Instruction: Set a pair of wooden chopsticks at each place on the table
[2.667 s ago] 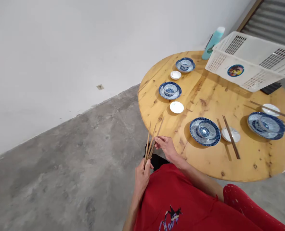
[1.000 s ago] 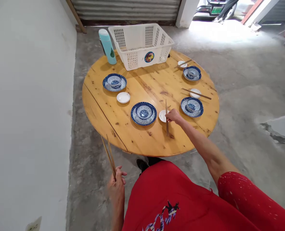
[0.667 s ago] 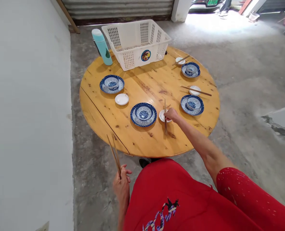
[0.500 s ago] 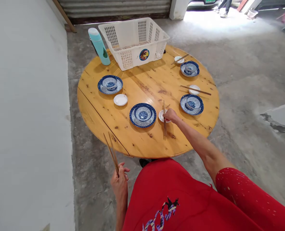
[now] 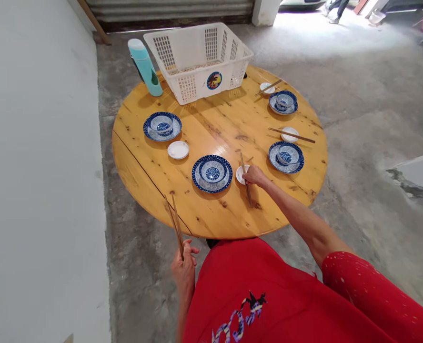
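Note:
My right hand is closed on a pair of brown chopsticks over a small white dish, partly covering it. Left of that dish is a blue-patterned plate with a matching bowl on it. Below the table's front edge, my left hand grips another pair of chopsticks, whose tips spread apart and point up over the wood. Another small white dish lies farther left, near a second blue plate with a bowl.
The round wooden table carries a white plastic basket and a turquoise bottle at the back. On the right are two more plates with bowls, and chopsticks across a dish. A white wall stands left.
The chopsticks in my right hand have tilted a little, their near ends swinging right. My left hand has moved slightly right with its pair.

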A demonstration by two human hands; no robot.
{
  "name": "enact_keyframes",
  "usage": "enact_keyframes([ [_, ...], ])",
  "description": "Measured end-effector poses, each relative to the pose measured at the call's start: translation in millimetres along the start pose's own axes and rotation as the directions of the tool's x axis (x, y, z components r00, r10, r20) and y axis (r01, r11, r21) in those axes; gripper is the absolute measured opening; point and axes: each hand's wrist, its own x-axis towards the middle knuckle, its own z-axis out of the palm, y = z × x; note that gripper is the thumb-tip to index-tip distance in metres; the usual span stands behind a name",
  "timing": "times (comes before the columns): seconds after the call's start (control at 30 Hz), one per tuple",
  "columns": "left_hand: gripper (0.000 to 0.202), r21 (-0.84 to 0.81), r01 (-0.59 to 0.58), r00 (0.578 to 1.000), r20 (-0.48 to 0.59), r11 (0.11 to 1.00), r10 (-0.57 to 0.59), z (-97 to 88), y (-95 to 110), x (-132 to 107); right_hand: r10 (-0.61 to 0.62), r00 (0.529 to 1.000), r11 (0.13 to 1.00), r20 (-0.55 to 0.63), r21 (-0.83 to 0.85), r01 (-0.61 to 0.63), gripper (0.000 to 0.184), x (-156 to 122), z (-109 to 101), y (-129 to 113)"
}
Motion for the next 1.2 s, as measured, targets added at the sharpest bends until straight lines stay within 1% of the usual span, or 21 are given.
enact_keyframes([
  [0.3,0.047,-0.004,-0.045,0.999,0.003,0.999,0.045,7.1,3,7,-0.019,1.000,1.000,0.025,-0.010,0.019,0.018,-6,0,2],
  [0.63,0.047,-0.002,-0.030,0.999,0.017,1.000,0.030,11.8,8,3,-0.045,0.999,0.998,0.022,-0.043,0.046,0.021,-2,3,6],
  [0.73,0.048,0.000,-0.034,0.999,0.002,0.999,0.034,11.1,7,2,-0.050,0.999,0.996,-0.005,-0.075,0.049,0.023,-2,0,6],
  [0.83,0.048,0.003,-0.036,0.999,0.000,0.999,0.036,10.4,6,2,-0.038,0.998,0.995,-0.041,-0.097,0.034,0.024,-6,-9,8],
  [0.9,0.048,-0.002,-0.035,0.999,0.003,0.999,0.035,10.3,7,1,-0.045,0.996,0.993,-0.080,-0.109,0.037,0.024,-13,-17,9],
  [0.97,0.048,-0.016,-0.030,0.999,0.016,0.999,0.031,11.0,11,1,-0.106,0.984,0.990,-0.141,-0.108,0.091,0.022,-27,-21,9],
  [1.0,0.050,-0.031,-0.027,0.999,0.030,0.999,0.028,12.1,14,1,-0.159,0.974,0.986,-0.163,-0.083,0.147,0.023,-37,-21,7],
  [1.03,0.051,-0.052,-0.024,0.998,0.052,0.998,0.027,13.7,19,1,-0.219,0.961,0.976,-0.168,-0.025,0.218,0.023,-49,-19,4],
  [1.07,0.053,-0.079,-0.022,0.996,0.083,0.997,0.028,16.1,24,1,-0.277,0.949,0.954,-0.150,0.072,0.290,0.024,-61,-14,0],
  [1.1,0.054,-0.107,-0.019,0.992,0.124,0.994,0.032,19.2,30,1,-0.337,0.936,0.911,-0.100,0.216,0.351,0.026,-74,-8,-5],
  [1.13,0.055,-0.134,-0.016,0.984,0.176,0.991,0.039,23.0,36,1,-0.387,0.922,0.844,-0.031,0.391,0.367,0.028,-87,0,-11],
  [1.17,0.055,-0.156,-0.011,0.971,0.236,0.988,0.048,27.5,42,1,-0.441,0.896,0.763,0.050,0.546,0.345,0.030,-99,9,-17],
  [1.2,0.054,-0.172,-0.008,0.952,0.301,0.985,0.060,32.5,48,1,-0.492,0.864,0.689,0.108,0.655,0.311,0.032,-110,17,-24],
])
